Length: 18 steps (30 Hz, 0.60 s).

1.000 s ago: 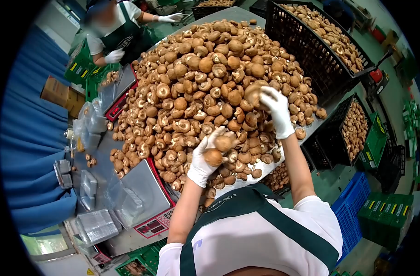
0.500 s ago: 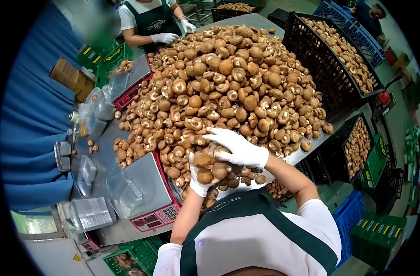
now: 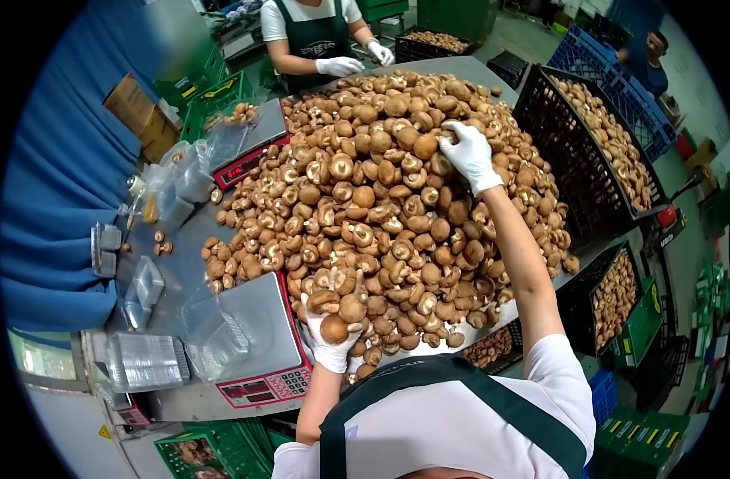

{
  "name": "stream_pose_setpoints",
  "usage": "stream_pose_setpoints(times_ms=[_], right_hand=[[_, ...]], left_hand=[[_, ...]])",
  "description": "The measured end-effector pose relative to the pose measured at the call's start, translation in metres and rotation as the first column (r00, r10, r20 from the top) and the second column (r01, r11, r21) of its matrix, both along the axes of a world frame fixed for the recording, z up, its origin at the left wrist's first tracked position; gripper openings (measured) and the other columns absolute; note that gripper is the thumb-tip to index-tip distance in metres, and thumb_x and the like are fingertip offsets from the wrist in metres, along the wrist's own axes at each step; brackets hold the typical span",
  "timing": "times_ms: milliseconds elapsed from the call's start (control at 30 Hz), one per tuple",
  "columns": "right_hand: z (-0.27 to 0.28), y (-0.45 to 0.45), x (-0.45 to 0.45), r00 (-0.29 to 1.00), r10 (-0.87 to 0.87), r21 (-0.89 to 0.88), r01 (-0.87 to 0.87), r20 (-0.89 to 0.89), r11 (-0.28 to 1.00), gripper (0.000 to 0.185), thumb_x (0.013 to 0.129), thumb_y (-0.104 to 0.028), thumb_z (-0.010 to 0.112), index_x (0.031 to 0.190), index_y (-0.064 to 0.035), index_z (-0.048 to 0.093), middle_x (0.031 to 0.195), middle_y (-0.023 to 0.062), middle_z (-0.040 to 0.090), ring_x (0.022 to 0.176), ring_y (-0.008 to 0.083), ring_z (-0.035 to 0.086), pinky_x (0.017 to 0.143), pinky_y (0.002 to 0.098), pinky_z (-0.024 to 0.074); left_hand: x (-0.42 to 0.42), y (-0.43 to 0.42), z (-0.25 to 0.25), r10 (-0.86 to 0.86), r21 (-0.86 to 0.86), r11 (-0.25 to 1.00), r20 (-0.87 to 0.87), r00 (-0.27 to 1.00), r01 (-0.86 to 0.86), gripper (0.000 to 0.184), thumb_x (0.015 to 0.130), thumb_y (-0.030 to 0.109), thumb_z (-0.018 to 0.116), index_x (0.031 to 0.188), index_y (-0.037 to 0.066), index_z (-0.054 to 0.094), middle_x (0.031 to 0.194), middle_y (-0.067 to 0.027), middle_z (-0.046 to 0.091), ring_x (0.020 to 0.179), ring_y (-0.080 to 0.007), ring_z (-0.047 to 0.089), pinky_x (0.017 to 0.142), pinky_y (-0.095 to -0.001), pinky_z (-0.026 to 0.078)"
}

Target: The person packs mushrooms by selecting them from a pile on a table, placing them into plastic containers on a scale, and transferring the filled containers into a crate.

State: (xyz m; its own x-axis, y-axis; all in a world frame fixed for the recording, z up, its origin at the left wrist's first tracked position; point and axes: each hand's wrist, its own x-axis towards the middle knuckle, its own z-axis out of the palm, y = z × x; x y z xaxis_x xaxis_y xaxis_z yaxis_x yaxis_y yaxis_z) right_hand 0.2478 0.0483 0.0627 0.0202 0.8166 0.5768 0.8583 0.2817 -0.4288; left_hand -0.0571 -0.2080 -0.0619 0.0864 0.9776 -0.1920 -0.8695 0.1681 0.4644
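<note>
A large heap of brown shiitake mushrooms (image 3: 365, 191) covers the metal table. My left hand (image 3: 330, 355), in a white glove, is turned palm up at the near edge of the heap. Several mushrooms (image 3: 334, 329) rest in it, with the fingers curled up around them. My right hand (image 3: 470, 158), also gloved, is stretched out to the upper right part of the heap. Its thumb and fingers are closed around a mushroom there, which is mostly hidden by the glove.
A scale (image 3: 257, 335) with clear plastic trays (image 3: 213, 343) stands left of my left hand. Another scale (image 3: 249, 156) is farther back. Black crates (image 3: 533, 144) of mushrooms line the right side. Across the table, a co-worker's gloved hands (image 3: 339, 66) are at the heap's far edge.
My right hand has moved from beside my left hand, up and away to the far right of the heap. My left hand stays low with mushrooms in it. The view has shifted slightly.
</note>
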Motion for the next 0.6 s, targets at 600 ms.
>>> stream_pose_setpoints(times_ms=[600], right_hand=[[0.052, 0.025, -0.036, 0.935, -0.1, -0.114, 0.146, 0.341, 0.983, 0.041, 0.075, -0.033, 0.066, 0.112, -0.0164, 0.061, 0.107, 0.0092, 0.063, 0.096, 0.0277, 0.061, 0.08, 0.0407, 0.0509]], left_hand=[[-0.038, -0.014, 0.014, 0.074, -0.078, 0.996, 0.286, 0.955, -0.054, 0.061, 0.086, 0.06, 0.043, 0.131, 0.018, 0.043, 0.138, -0.0075, 0.041, 0.107, -0.0198, 0.054, 0.07, -0.0334, 0.047]])
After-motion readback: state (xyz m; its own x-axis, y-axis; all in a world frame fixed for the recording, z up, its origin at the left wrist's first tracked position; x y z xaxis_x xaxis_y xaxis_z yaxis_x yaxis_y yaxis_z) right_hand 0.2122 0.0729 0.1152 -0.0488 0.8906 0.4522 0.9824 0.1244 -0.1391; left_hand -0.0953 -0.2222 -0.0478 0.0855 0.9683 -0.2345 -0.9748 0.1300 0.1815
